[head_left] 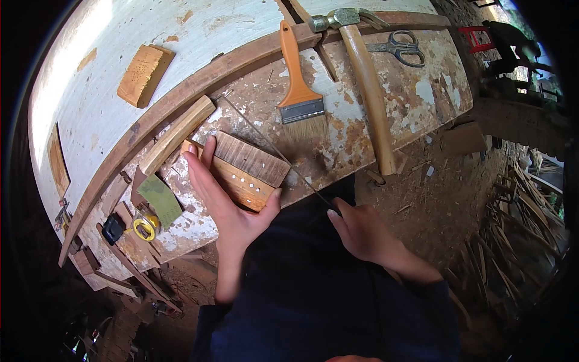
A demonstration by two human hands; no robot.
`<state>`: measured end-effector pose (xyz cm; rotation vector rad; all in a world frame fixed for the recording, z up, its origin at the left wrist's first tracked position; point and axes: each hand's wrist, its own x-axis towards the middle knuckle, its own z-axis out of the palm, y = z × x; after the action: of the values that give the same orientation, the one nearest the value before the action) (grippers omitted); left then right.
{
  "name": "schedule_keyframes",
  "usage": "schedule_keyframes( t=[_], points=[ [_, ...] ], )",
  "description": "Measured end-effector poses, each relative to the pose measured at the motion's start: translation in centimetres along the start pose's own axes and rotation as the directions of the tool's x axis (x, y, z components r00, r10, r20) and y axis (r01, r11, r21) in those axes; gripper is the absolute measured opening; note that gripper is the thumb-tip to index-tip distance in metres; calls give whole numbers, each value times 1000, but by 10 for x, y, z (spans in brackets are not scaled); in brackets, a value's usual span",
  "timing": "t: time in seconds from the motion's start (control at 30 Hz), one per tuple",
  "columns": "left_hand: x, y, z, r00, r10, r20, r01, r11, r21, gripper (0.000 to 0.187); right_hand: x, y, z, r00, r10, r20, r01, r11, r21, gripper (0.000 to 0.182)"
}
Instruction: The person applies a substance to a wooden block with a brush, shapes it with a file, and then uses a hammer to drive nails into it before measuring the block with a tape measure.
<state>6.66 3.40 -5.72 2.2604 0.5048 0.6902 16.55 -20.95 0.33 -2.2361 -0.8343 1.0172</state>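
My left hand (227,205) grips a wooden block (241,184) from its near side, thumb at the right end and fingers round the left end. One face of the block is dark and weathered; the lighter one carries several white dots. In my right hand (362,232) is the dark handle of a long thin blade (259,134), seen nearly edge-on. This blade slants up and left past the block's right end, and its kind does not show clearly.
Beyond the block lie a paintbrush (295,72), a hammer (368,90) and scissors (403,49). A wood stick (178,134), green sandpaper (161,200) and a yellow tape roll (145,227) are to the left. A long wooden strip (199,81) crosses the worn bench (96,36), near another block (145,75).
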Motion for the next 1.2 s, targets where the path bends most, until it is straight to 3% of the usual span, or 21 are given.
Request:
schedule_keyframes(
  t=[0.1,0.3,0.4,0.47,0.6,0.7,0.87,1.0,1.1,1.2],
  points=[
    [-1,2,0,1000,-12,5,12,999,36,141,38,0,15,975,-182,-127,186,982,21,21],
    [0,0,-2,1000,-18,12,18,1000,-14,138,5,4,3,995,-102,15,103,995,-10,18],
    [1,1,-3,999,-30,40,30,1000,0,138,42,3,13,965,-232,-119,239,970,47,18],
    [1,0,0,998,-52,25,55,994,-97,140,20,13,10,978,-200,-58,201,979,18,17],
    [1,-2,0,999,-35,26,36,999,-37,137,11,14,5,985,-171,9,171,985,29,17],
    [0,-2,0,999,-30,31,31,999,-31,137,40,11,13,971,-230,-68,234,971,58,18],
    [-1,-4,-1,999,-17,46,19,999,-42,140,11,15,1,981,-192,6,192,981,-31,18],
    [-1,2,-1,998,-21,51,23,999,-34,140,28,10,12,969,-233,-84,235,972,9,17],
    [0,2,-2,998,-12,65,15,999,-36,139,-7,20,-5,993,-110,50,110,994,13,17],
    [-1,-2,0,999,11,49,-10,999,-30,138,14,15,6,984,-180,-5,180,979,94,17]
  ],
)
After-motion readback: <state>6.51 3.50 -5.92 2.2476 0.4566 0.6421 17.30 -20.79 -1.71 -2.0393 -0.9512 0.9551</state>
